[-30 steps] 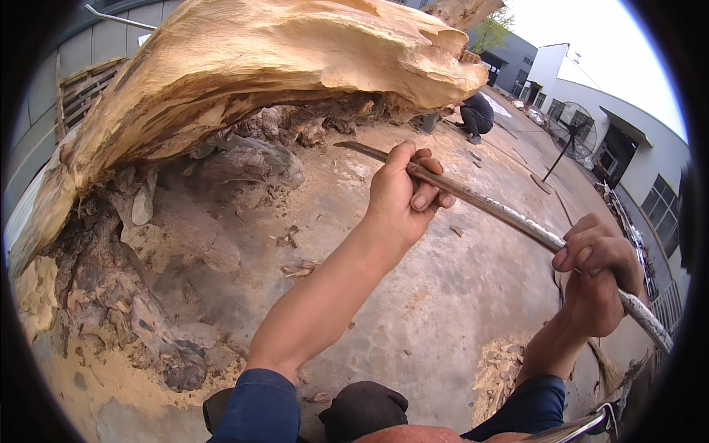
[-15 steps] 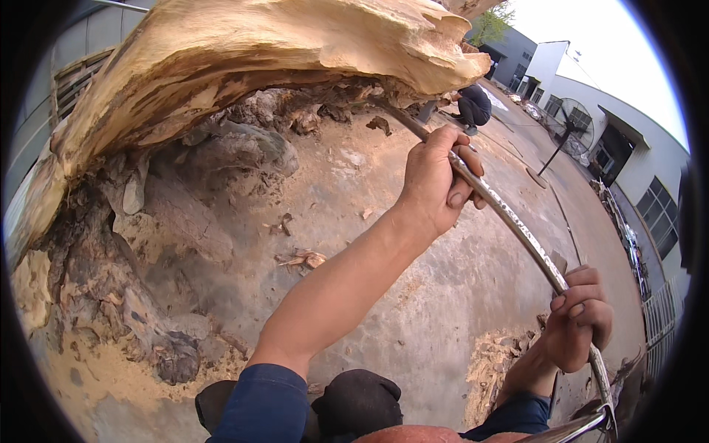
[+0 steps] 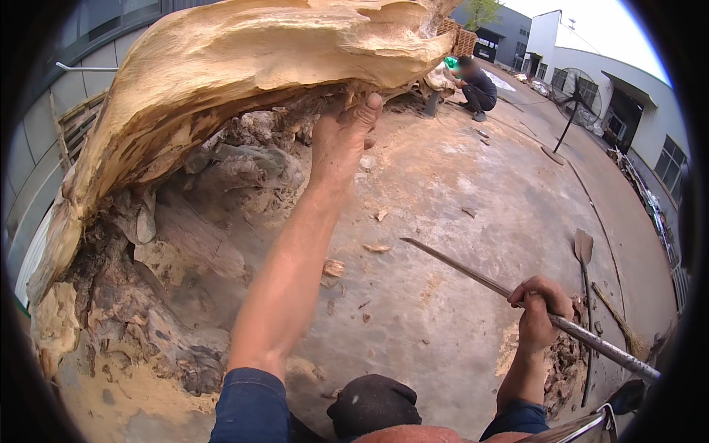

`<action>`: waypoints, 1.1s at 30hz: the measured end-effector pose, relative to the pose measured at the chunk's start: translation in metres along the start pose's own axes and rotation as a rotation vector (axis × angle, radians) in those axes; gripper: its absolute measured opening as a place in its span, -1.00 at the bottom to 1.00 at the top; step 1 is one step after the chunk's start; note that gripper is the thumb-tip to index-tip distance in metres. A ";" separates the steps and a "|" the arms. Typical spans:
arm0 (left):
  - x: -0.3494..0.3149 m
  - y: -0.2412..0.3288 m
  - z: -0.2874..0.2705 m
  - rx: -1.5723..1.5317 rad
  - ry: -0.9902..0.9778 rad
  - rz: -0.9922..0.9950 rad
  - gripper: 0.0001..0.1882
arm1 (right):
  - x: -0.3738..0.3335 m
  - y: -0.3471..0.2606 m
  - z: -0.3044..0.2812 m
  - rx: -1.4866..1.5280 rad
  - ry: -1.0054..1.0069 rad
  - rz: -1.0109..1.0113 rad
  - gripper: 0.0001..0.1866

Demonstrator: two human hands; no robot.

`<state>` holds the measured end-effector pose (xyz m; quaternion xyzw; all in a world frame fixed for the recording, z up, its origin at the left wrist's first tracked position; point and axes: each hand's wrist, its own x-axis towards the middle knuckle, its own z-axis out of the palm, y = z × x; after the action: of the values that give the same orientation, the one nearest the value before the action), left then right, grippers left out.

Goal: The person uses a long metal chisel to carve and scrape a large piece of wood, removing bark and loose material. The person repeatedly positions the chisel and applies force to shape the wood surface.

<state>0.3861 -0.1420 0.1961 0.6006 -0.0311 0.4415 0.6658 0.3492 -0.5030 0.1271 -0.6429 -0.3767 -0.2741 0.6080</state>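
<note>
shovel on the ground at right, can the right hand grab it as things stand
Probably not right away: the right hand is closed around the metal rod, which crosses in front of the shovel in this view.

Outdoor yard, daylight, pale bright sky (image 3: 639, 26) upper right. Ground: grey-brown concrete floor (image 3: 443, 369), stained, blotched with lighter patches. Left side: grey panelled wall (image 3: 22, 140), window (image 3: 96, 16) high up, slatted wooden frame (image 3: 80, 122) standing near its foot. Far end: grey building (image 3: 506, 37), stacked reddish-brown crates (image 3: 464, 44), green tree (image 3: 481, 12) above. Right: long white building (image 3: 642, 77), dark doorway (image 3: 624, 122), paned window (image 3: 671, 164) nearer. Large round fan (image 3: 583, 85) on a pole stand in front.
</note>
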 end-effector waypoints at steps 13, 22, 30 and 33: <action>0.040 0.005 -0.003 0.114 0.013 0.090 -0.47 | -0.086 0.145 -0.021 -0.301 -0.166 0.627 -0.81; 0.015 -0.070 -0.043 0.640 -0.102 -0.327 -0.55 | -0.088 0.157 0.008 -0.302 -0.178 0.495 -0.83; 0.003 -0.048 -0.017 0.626 -0.015 -0.090 -0.30 | -0.099 0.165 0.009 -0.110 -0.201 0.773 -0.84; 0.028 -0.010 0.007 0.270 -0.138 -0.061 -0.32 | -0.119 0.184 0.008 0.086 -0.132 0.859 -0.82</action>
<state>0.4124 -0.1316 0.2064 0.7142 0.0011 0.3791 0.5885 0.4316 -0.5090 -0.0758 -0.7313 -0.1242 0.0613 0.6679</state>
